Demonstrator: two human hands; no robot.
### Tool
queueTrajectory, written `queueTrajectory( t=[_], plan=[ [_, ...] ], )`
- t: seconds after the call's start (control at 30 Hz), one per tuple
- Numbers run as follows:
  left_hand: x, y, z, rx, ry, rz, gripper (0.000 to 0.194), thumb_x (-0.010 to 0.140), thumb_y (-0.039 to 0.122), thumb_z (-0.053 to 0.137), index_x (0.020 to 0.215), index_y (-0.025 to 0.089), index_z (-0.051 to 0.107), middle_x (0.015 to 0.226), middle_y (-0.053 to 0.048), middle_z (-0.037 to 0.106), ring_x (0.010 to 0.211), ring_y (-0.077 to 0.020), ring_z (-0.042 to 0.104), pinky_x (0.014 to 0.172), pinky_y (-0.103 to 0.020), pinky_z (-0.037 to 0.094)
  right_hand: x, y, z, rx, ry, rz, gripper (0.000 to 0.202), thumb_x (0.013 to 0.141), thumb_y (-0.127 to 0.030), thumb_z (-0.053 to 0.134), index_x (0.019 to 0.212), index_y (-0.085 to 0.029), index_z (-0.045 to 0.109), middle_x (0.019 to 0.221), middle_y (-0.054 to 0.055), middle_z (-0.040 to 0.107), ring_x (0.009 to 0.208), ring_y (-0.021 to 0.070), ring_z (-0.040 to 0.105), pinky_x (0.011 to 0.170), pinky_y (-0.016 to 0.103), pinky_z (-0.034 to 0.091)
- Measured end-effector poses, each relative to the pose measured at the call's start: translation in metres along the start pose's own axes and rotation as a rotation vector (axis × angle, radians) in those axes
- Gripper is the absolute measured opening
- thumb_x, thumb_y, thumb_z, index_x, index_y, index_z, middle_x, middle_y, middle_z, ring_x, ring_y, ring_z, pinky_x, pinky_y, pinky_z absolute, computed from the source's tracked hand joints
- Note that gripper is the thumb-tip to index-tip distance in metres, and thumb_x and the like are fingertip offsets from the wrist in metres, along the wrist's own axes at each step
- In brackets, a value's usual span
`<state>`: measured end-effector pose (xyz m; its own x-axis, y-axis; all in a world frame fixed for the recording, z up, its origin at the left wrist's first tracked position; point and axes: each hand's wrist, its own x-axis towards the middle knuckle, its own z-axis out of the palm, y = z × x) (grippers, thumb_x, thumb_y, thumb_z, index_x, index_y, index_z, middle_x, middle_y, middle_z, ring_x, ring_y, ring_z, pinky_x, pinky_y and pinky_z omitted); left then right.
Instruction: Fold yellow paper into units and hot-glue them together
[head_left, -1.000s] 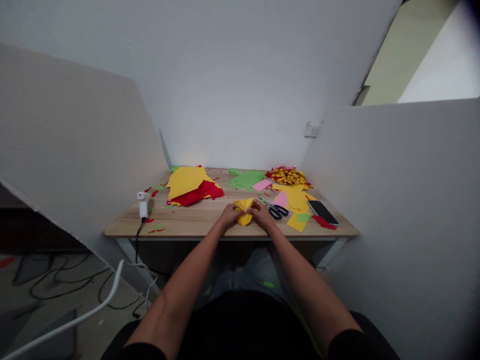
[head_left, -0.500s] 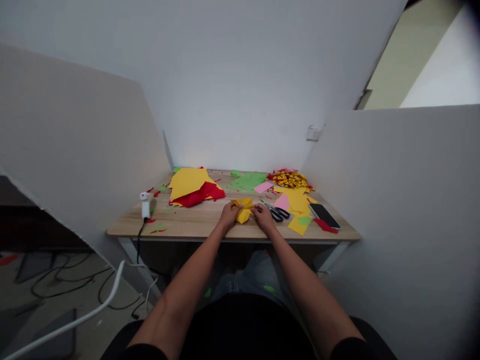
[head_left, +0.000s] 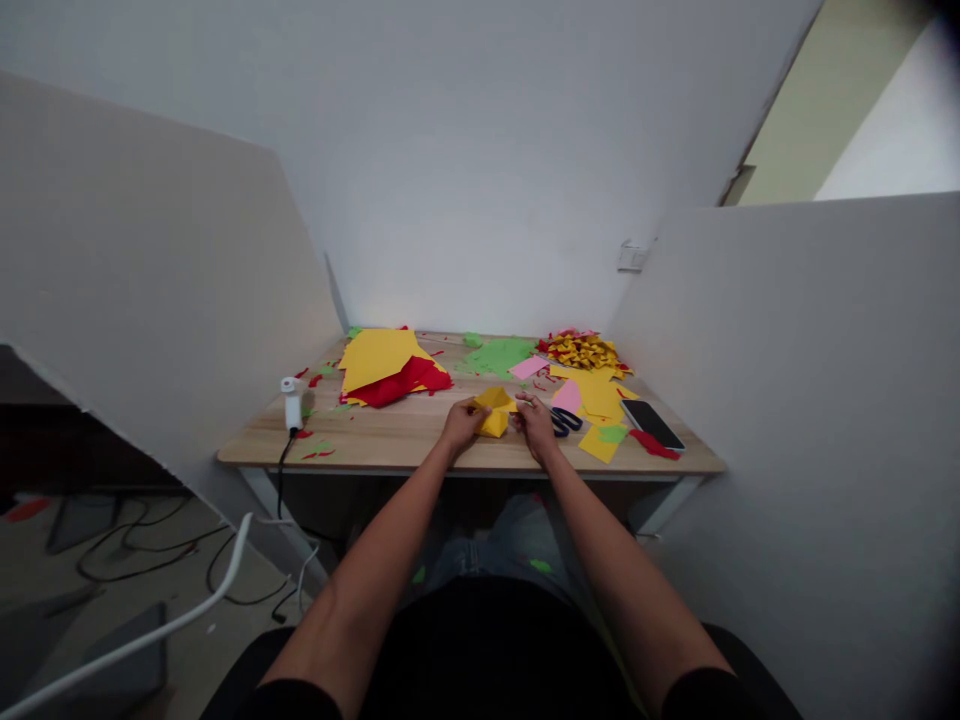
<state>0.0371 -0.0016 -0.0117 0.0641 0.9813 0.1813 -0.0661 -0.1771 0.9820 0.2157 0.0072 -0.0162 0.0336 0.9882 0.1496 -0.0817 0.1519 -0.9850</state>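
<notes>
A folded piece of yellow paper (head_left: 495, 423) is between my hands, just above the table's front edge. My left hand (head_left: 463, 424) pinches its left side, thumb on top. My right hand (head_left: 534, 422) is at the paper's right tip with fingers bent; whether it grips the tip is too small to tell. Dark-handled scissors (head_left: 565, 422) lie right beside my right hand, their blades hidden behind it.
On the wooden table (head_left: 375, 450) are yellow sheets (head_left: 379, 355) with red paper (head_left: 401, 383), green paper (head_left: 502, 357), a pile of folded yellow pieces (head_left: 585, 352), a phone (head_left: 652, 426) and a white corded device (head_left: 292, 405). Partitions stand on both sides.
My right hand has moved slightly right and up, with its fingers now more raised. The yellow paper is tilted differently, its upper part lifted. The view has shifted a little.
</notes>
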Motion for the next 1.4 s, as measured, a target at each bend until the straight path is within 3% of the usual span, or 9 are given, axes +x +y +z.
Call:
queueTrajectory(
  t=[0.23, 0.5, 0.77, 1.03, 1.23, 1.4],
  plan=[
    [0.006, -0.001, -0.006, -0.019, 0.155, 0.006, 0.029, 0.094, 0.036, 0.063, 0.114, 0.013, 0.063, 0.109, -0.007, 0.066, 0.092, -0.0184, 0.066, 0.08, -0.037, 0.058, -0.01, -0.008, 0.001, -0.04, -0.189, 0.0, 0.03, 0.096, -0.035, 0.063, 0.119, -0.015, 0.061, 0.107, 0.006, 0.066, 0.083, 0.0151, 0.066, 0.072, 0.032, 0.058],
    [0.006, -0.004, -0.01, -0.009, 0.182, 0.034, 0.029, 0.094, 0.035, 0.063, 0.112, 0.013, 0.064, 0.11, -0.007, 0.066, 0.094, -0.0189, 0.066, 0.082, -0.038, 0.058, -0.016, -0.011, 0.005, -0.107, -0.333, -0.022, 0.027, 0.096, -0.038, 0.063, 0.108, -0.014, 0.064, 0.101, 0.004, 0.067, 0.082, 0.0151, 0.066, 0.073, 0.032, 0.058],
    [0.004, -0.002, -0.009, 0.065, 0.134, 0.018, 0.028, 0.094, 0.036, 0.063, 0.11, 0.013, 0.064, 0.105, -0.006, 0.067, 0.089, -0.0175, 0.066, 0.078, -0.036, 0.058, -0.011, -0.008, 0.002, -0.166, -0.256, -0.074, 0.028, 0.098, -0.04, 0.06, 0.109, -0.014, 0.064, 0.098, 0.004, 0.067, 0.079, 0.0141, 0.066, 0.071, 0.031, 0.058],
    [0.0, 0.004, -0.005, 0.042, 0.079, 0.019, 0.029, 0.095, 0.037, 0.061, 0.111, 0.013, 0.063, 0.105, -0.006, 0.067, 0.088, -0.0172, 0.066, 0.076, -0.035, 0.058, -0.016, -0.005, 0.011, -0.285, -0.315, -0.107, 0.026, 0.095, -0.035, 0.065, 0.11, -0.014, 0.065, 0.106, 0.005, 0.067, 0.089, 0.0172, 0.067, 0.077, 0.035, 0.058],
    [-0.01, 0.015, 0.005, 0.005, -0.061, 0.006, 0.033, 0.094, 0.033, 0.065, 0.12, 0.014, 0.059, 0.093, -0.003, 0.067, 0.067, -0.0105, 0.063, 0.059, -0.025, 0.055, -0.009, -0.004, 0.003, -0.297, -0.181, -0.124, 0.028, 0.097, -0.037, 0.062, 0.115, -0.015, 0.063, 0.109, 0.006, 0.067, 0.09, 0.0174, 0.067, 0.079, 0.036, 0.058],
    [-0.015, 0.017, 0.005, -0.014, -0.087, 0.031, 0.034, 0.088, 0.029, 0.071, 0.117, 0.015, 0.058, 0.086, 0.0, 0.066, 0.057, -0.0075, 0.058, 0.052, -0.02, 0.05, -0.004, 0.001, 0.003, -0.321, -0.085, -0.108, 0.031, 0.098, -0.038, 0.06, 0.118, -0.015, 0.062, 0.11, 0.007, 0.066, 0.09, 0.0173, 0.066, 0.077, 0.036, 0.058]
  ],
)
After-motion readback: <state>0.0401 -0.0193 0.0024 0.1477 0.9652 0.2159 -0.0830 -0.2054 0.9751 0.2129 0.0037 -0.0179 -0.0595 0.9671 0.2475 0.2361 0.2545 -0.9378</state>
